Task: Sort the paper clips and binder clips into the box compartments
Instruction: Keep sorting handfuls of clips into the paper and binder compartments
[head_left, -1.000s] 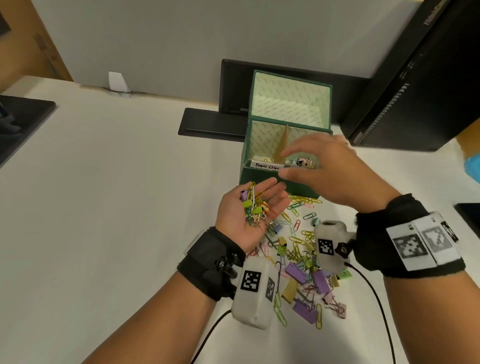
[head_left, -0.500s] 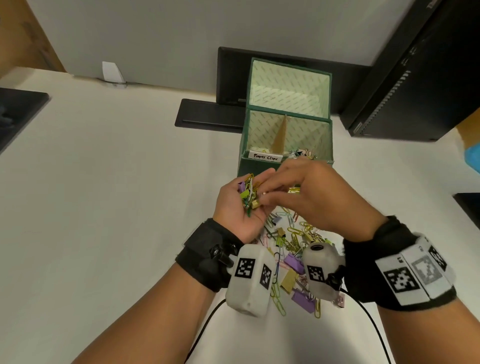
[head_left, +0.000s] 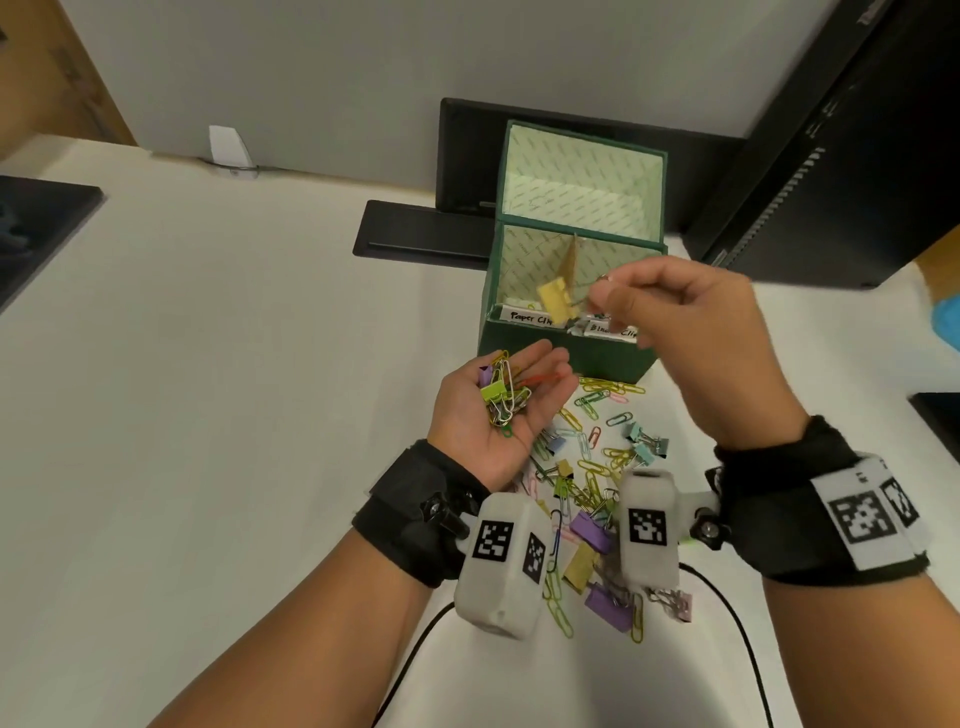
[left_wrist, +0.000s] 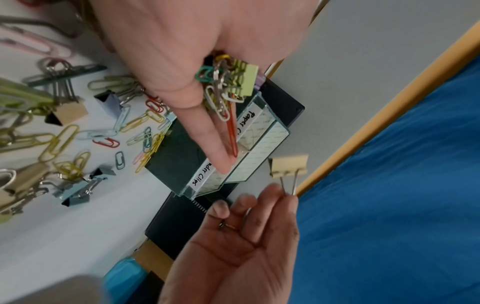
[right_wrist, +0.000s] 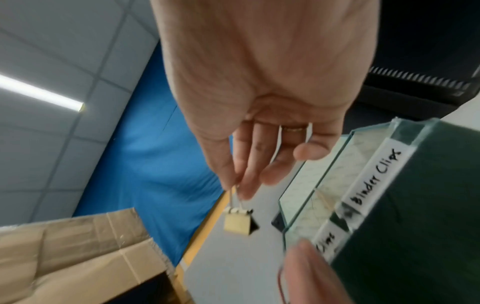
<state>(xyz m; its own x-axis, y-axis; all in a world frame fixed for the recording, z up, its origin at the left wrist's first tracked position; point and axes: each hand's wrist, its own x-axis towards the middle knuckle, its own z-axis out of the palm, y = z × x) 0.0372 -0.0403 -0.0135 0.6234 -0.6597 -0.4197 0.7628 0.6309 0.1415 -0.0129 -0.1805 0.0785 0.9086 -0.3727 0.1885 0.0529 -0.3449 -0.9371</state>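
Observation:
My right hand (head_left: 613, 296) pinches the wire handles of a yellow binder clip (head_left: 555, 302) and holds it above the front of the green box (head_left: 561, 358), near the cardboard divider (head_left: 571, 260). The same yellow binder clip (right_wrist: 237, 225) dangles from thumb and forefinger in the right wrist view. White labels read "Paper Clips" (head_left: 530, 317) and "Binder Clips" (right_wrist: 376, 176). My left hand (head_left: 498, 410) lies palm up in front of the box, cupping a bunch of mixed clips (head_left: 501, 392): a lime binder clip, a purple one, several paper clips. The bunch of mixed clips (left_wrist: 228, 86) also shows in the left wrist view.
A loose pile of paper clips and binder clips (head_left: 592, 499) lies on the white table (head_left: 234, 415) between my wrists. The box lid (head_left: 582, 171) stands open at the back. Black equipment (head_left: 831, 156) stands behind and to the right; a black slab (head_left: 421, 228) lies left of the box.
My right hand picked the yellow binder clip out of the left palm and lifted it up and away over the box. The left hand opened flat again and stayed put.

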